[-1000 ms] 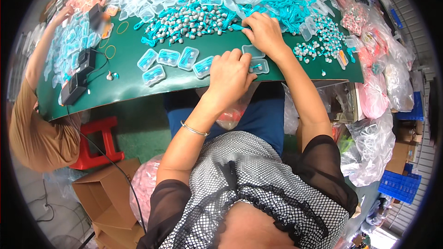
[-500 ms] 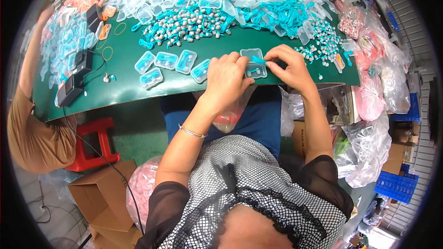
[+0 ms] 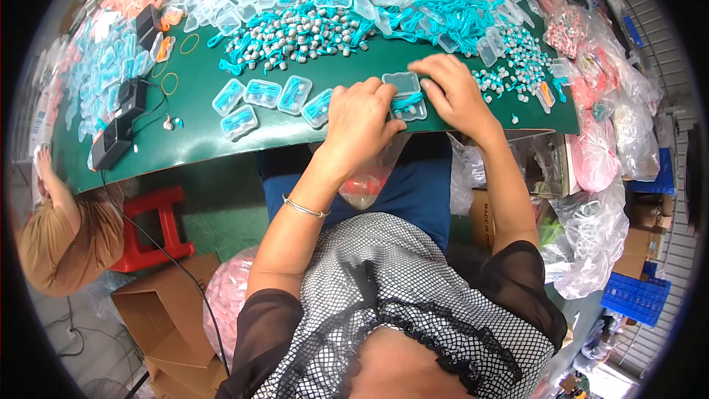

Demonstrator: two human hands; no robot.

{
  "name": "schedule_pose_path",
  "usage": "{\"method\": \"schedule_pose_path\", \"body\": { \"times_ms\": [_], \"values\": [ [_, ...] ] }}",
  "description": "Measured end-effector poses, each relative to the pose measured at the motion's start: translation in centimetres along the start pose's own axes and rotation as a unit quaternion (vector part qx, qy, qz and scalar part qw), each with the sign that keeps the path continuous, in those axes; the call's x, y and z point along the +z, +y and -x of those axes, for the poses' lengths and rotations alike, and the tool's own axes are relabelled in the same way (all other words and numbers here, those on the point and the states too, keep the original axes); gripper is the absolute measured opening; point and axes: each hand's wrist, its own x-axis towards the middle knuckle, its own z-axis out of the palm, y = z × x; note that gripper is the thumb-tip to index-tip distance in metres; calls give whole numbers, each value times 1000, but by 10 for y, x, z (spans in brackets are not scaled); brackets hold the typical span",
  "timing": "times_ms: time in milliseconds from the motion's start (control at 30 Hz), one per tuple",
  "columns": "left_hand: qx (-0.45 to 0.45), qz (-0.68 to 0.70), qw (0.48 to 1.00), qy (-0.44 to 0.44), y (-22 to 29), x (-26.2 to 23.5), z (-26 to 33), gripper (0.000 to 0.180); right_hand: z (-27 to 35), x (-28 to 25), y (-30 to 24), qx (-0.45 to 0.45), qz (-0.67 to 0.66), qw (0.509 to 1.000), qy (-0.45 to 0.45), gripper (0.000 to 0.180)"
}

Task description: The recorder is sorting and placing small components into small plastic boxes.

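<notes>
Both hands pinch a small clear plastic case (image 3: 407, 96) with a teal cord inside: left hand (image 3: 360, 114) on its left edge, right hand (image 3: 452, 92) on its right (at the green table's (image 3: 192, 129) near edge).

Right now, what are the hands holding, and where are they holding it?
Both hands are on one small clear plastic case with a teal piece inside, open on the green table. The left hand grips its left edge; the right hand presses its right side.

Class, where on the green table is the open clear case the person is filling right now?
In the head view, the open clear case lies near the green table's front edge, right of centre, between the left hand and right hand.
</notes>
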Motion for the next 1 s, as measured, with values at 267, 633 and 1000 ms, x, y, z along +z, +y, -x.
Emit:
{"method": "schedule_pose_path", "body": {
  "times_ms": [267,633,1000],
  "values": [
    [-12,45,998,29,4,2,2,54,2,9,4,68,-51,996,24,18],
    [113,-62,990,52,-6,13,-4,23,31,15,-15,38,-80,995,51,29],
    [149,-66,983,84,-23,-14,11,22,-14,14,5,26,-258,962,-87,26]
  ]
}}
